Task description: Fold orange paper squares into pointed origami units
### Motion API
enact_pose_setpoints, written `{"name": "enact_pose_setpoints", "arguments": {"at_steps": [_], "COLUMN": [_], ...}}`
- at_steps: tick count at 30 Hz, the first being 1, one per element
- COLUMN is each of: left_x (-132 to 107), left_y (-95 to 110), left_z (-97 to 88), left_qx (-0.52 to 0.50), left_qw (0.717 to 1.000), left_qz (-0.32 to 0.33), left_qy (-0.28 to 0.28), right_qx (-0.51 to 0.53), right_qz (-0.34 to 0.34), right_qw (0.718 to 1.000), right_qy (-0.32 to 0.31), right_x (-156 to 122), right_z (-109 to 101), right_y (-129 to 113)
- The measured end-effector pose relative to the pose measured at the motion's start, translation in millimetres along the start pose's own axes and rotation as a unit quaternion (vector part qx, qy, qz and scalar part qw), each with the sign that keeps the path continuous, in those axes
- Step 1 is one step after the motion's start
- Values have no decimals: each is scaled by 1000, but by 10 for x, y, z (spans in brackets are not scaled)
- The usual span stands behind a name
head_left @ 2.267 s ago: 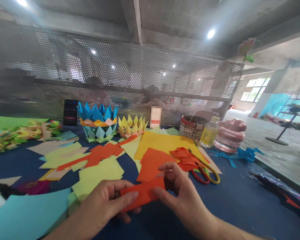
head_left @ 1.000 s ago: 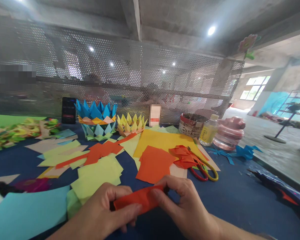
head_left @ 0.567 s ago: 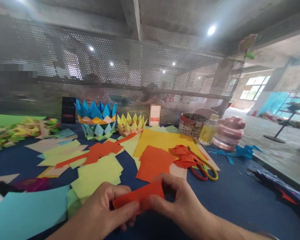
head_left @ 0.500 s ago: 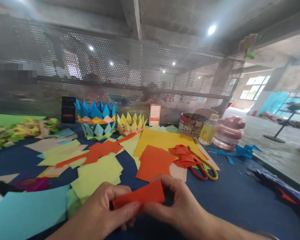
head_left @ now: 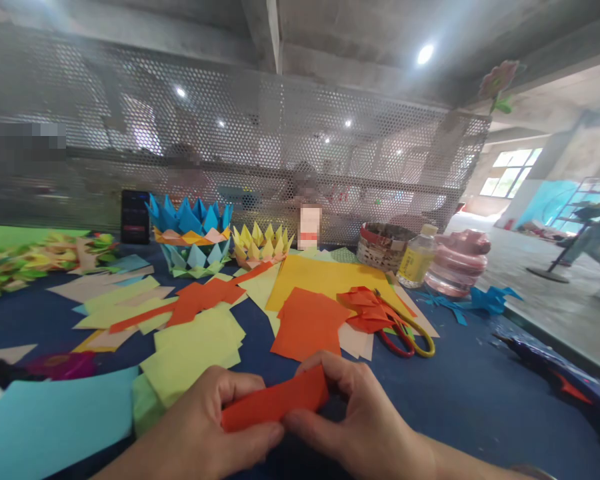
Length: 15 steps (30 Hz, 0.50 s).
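Note:
A folded strip of orange-red paper [head_left: 277, 399] is held low in front of me, above the dark blue tabletop. My left hand [head_left: 230, 413] grips its left end, the thumb along the lower edge. Its right end is pinched by my right hand [head_left: 347, 403], with the index finger behind and the thumb below. Just beyond the hands lies a stack of orange paper squares [head_left: 310, 323]. Yellow-green squares [head_left: 197, 347] lie to the left of it. The fingertips behind the strip are hidden.
Scissors [head_left: 405, 333] with red and yellow handles lie beside crumpled red paper [head_left: 373, 308]. Folded-paper crowns [head_left: 190, 233], a phone [head_left: 135, 217], a basket [head_left: 385, 245], a yellow-labelled bottle [head_left: 416, 259] and a pink jar [head_left: 457, 263] stand behind. A glue gun [head_left: 555, 373] lies right.
My left thumb has slid down to the strip's lower edge, and more of the strip's face shows. Both hands still hold it in nearly the same place. A person's leg appears at far right.

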State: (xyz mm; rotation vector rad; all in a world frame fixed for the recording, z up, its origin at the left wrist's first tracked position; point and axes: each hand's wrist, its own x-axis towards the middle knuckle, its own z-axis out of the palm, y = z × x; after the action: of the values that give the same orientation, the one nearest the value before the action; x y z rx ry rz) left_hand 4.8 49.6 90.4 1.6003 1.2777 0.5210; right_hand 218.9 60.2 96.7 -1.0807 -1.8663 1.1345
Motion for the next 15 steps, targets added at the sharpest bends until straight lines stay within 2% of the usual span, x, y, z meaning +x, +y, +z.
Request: {"name": "enact_pose_setpoints", "arguments": {"at_steps": [9, 15], "left_x": [-1, 33], "left_y": [26, -36], "left_z": [41, 10], "left_qx": [34, 38], "left_qw": [999, 998], "left_qz": [19, 15], "left_qy": [34, 42], "right_qx": [-9, -6], "right_qz": [23, 15], "right_qw": [999, 999], "right_qy": [-33, -39], "right_x": [11, 39], "right_z": [-6, -42], "right_y": [-24, 6]}}
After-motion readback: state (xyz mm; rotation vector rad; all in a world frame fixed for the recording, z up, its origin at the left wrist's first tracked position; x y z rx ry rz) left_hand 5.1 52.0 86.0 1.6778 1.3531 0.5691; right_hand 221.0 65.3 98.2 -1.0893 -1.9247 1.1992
